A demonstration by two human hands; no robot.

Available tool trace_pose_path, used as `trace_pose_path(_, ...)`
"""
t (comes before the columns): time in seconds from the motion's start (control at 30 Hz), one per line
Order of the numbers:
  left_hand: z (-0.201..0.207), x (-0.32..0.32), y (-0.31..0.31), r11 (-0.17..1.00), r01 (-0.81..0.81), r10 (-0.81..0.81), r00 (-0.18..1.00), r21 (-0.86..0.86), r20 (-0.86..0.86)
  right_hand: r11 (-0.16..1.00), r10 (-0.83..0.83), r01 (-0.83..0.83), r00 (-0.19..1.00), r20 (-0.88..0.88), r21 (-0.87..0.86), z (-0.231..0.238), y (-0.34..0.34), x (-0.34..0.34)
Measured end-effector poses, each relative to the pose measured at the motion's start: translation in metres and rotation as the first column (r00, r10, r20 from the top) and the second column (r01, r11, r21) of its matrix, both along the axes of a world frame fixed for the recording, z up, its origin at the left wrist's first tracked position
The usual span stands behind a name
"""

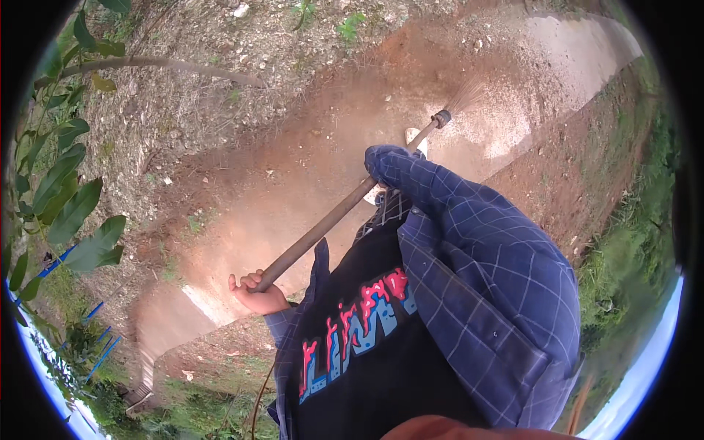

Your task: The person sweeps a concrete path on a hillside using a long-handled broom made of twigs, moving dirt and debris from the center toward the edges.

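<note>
A broom (323,227) with a long wooden handle slants from lower left to upper right in front of me. Its thin twig bristles (466,97) spread from a dark binding and touch the dusty path, slightly blurred. My left hand (260,295) is closed round the handle's near end, fingers curled over it. Over the handle's upper part lies the cuff of my right sleeve (469,198), blue with a white grid; the right hand and its fingers are hidden there. Pale shoes (416,139) show beneath the handle, partly covered.
A concrete path (172,315) dusted with reddish soil runs diagonally under me, paler at upper right (576,55). Stony ground (213,110) borders it on the far left. Leafy branches (70,198) hang at the left; green plants (631,257) grow along the right.
</note>
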State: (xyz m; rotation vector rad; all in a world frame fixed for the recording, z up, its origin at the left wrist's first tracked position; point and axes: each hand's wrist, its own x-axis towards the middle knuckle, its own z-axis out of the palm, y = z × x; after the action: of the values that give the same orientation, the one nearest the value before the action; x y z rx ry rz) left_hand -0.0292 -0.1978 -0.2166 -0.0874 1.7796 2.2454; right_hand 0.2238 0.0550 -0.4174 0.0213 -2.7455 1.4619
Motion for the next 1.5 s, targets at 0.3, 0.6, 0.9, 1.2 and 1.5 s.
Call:
trace_pose_path(0.3, 0.163, -0.045, -0.112, 0.994, -0.076, 0.104, 0.841, 0.075, -0.53, 0.639, -0.28, -0.278, 0.785, -0.553, -0.718, 0.074, -0.064, -0.125)
trace_pose_path(0.6, 0.065, 0.018, -0.043, 0.976, -0.218, 0.21, 0.915, 0.016, -0.344, 0.717, -0.072, -0.218, 0.922, -0.382, -0.662, -0.037, -0.004, -0.08)
trace_pose_path(0.9, 0.032, 0.022, 0.018, 0.99, 0.065, -0.056, 0.996, 0.127, -0.073, 0.981, -0.186, 0.186, 0.983, -0.009, 0.058, 0.05, 0.027, 0.028)
trace_pose_path(1.2, 0.072, 0.062, 0.117, 0.94, 0.308, -0.218, 0.873, 0.147, -0.436, 0.598, -0.524, 0.093, 0.798, -0.3, -0.796, -0.06, 0.077, 0.025)
trace_pose_path(1.5, 0.046, 0.017, 0.23, 0.986, 0.151, -0.152, 0.988, 0.07, 0.0, 0.488, -0.571, -0.172, 0.679, -0.462, -0.856, 0.019, 0.157, 0.096)
